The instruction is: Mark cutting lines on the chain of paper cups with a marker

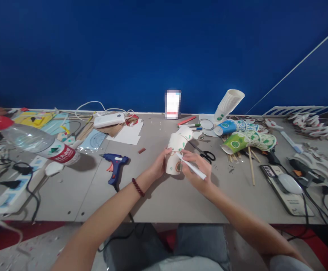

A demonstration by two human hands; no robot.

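Observation:
My left hand (160, 165) is closed round the side of a white paper cup assembly (176, 148), two cups joined at an angle, held just above the grey table (158, 195). A dark red bead bracelet (138, 187) is on that wrist. My right hand (195, 167) grips a white pen-like stick (192, 167), with its tip against the lower cup near a round green and brown mark.
A blue glue gun (114, 165) lies left of my hands and black scissors (206, 153) right. Stacks of printed cups (245, 140), a tall white cup stack (228, 102), wooden sticks, a phone (286, 188) and cables fill the right. A water bottle (34, 142) and power strip lie left.

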